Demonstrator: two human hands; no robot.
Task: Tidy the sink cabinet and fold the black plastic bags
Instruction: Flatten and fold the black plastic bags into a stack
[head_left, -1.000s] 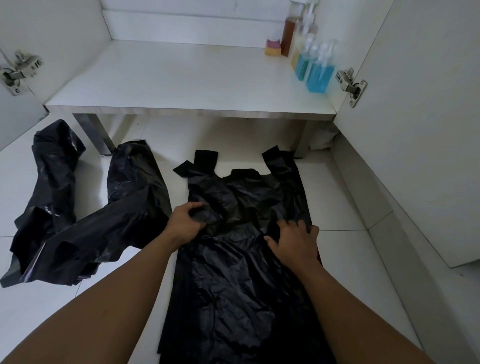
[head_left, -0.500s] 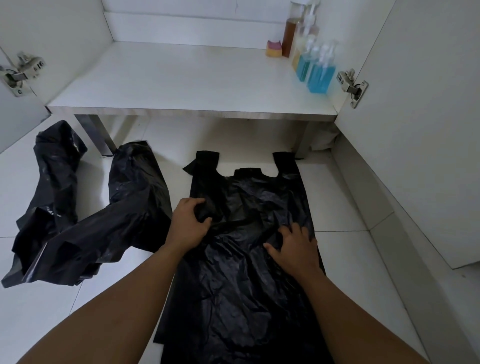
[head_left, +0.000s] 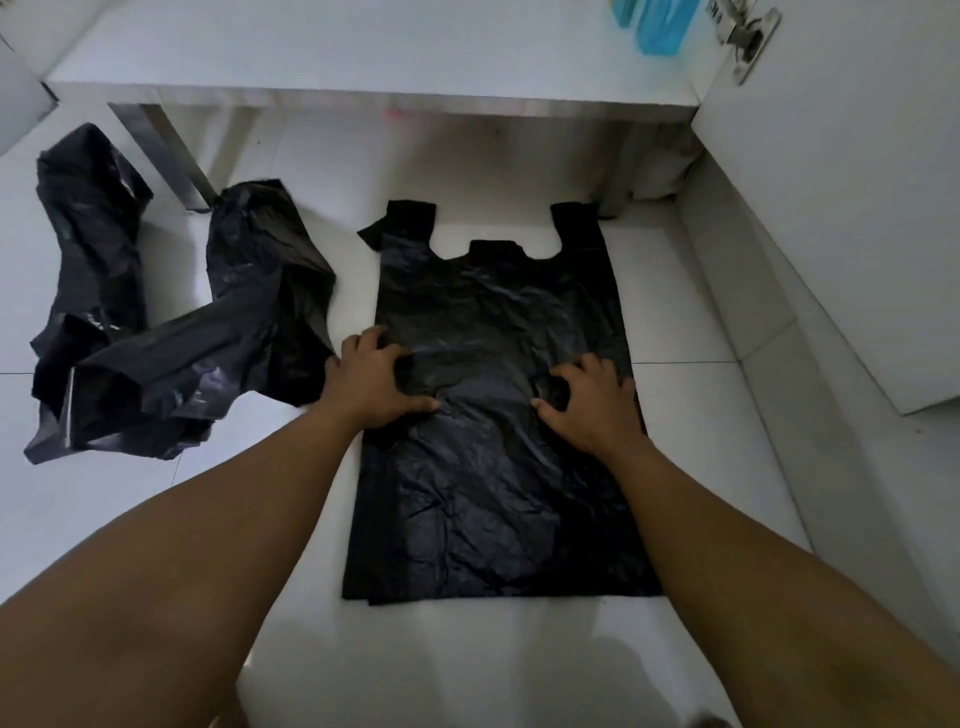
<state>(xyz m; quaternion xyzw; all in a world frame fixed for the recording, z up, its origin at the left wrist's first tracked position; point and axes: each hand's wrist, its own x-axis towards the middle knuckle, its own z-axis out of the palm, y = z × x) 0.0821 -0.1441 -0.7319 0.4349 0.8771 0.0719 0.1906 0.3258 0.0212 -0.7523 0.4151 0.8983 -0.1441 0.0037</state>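
Head view looks steeply down, close over the floor (head_left: 701, 322); single view.

We press left hand (head_left: 375, 382) and right hand (head_left: 593, 408), fingers bent, on flat black bag (head_left: 493, 499) on floor (head_left: 701, 447); crumpled black bags (head_left: 171, 364) at 9 o'clock, cabinet shelf (head_left: 363, 52) at 12.

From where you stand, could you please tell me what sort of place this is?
Probably the floor in front of an open low cabinet at home, perhaps under a sink. There is a white cabinet shelf, a metal door hinge, blue bottles cut off at the top edge, and white floor tiles.
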